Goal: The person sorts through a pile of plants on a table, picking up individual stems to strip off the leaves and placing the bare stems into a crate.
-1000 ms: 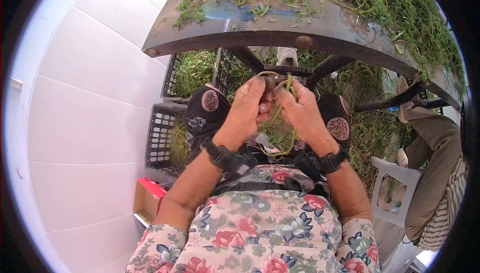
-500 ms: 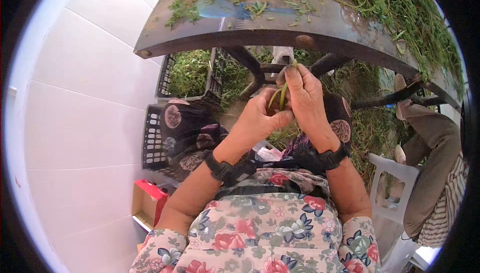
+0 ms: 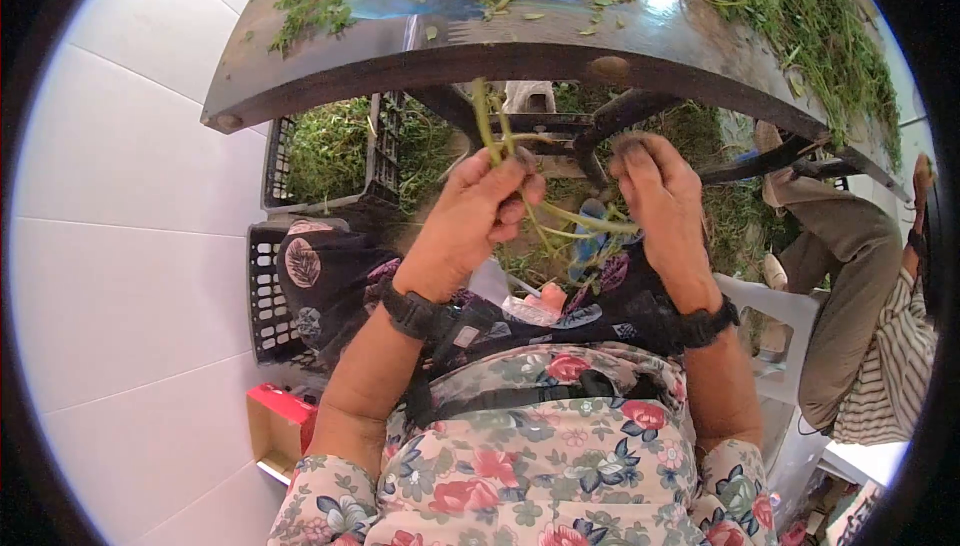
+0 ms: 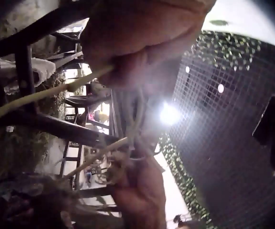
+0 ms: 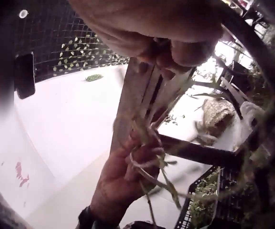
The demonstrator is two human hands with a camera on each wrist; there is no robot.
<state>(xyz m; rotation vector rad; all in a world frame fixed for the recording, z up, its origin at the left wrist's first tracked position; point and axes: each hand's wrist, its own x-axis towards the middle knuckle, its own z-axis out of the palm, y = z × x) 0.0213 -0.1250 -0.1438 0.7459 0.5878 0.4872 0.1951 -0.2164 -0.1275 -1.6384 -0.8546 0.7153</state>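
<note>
My left hand (image 3: 478,214) pinches several thin green stems (image 3: 483,116) between thumb and fingers, below the table edge in the head view. Their upper ends stick up past the thumb, while leafy lower ends hang down and stretch right. To the right is my right hand (image 3: 662,201), its fingers bent and fingertips close together. One stem's end reaches the edge of its palm; whether these fingers grip anything I cannot tell. In the left wrist view a stem (image 4: 37,97) juts from my left hand. The right wrist view has my left hand (image 5: 123,174) below, loosely tangled stems around it.
A wooden table (image 3: 400,71) strewn with green plants (image 3: 800,31) stands ahead. Black crates (image 3: 268,296) are at the left, one full of greens (image 3: 330,151). A red box (image 3: 280,404) lies lower left. Another person's leg (image 3: 850,316) and a white stool (image 3: 780,296) are at the right.
The hands, close together before, have moved apart, the right one going right and the left one slightly left with the stems. The head view has shifted, showing the table further left.
</note>
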